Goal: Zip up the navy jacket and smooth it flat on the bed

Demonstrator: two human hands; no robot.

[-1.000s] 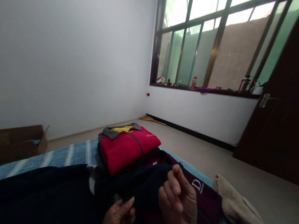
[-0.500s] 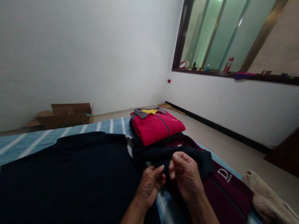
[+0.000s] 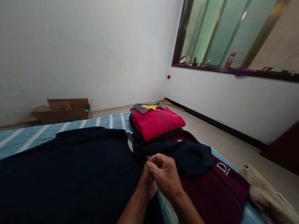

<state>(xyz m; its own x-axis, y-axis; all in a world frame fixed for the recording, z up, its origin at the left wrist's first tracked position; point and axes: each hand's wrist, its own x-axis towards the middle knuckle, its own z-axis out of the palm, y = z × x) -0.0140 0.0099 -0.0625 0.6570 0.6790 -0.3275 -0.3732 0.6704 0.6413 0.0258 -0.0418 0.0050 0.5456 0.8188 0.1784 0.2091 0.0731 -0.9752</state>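
A dark navy cloth garment (image 3: 70,168) is lying spread flat on the striped blue bed (image 3: 30,133); the right hand (image 3: 164,177) is covering the left hand (image 3: 146,183), fingers curled, grip unclear.

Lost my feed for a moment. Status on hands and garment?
Left hand and right hand closed together at navy garment edge. Grip hidden. Red jacket folded beyond.

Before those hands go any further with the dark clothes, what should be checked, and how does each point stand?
1. Navy garment spread flat on the striped blue sheet: ok.
2. Its sleeve lying clear of the maroon jacket: not ok, it lies across it.
3. Folded red jacket stacked out of the way: ok.
4. Left hand grip: cannot tell, hidden behind the right hand.
5. Right hand holding fabric: cannot tell.
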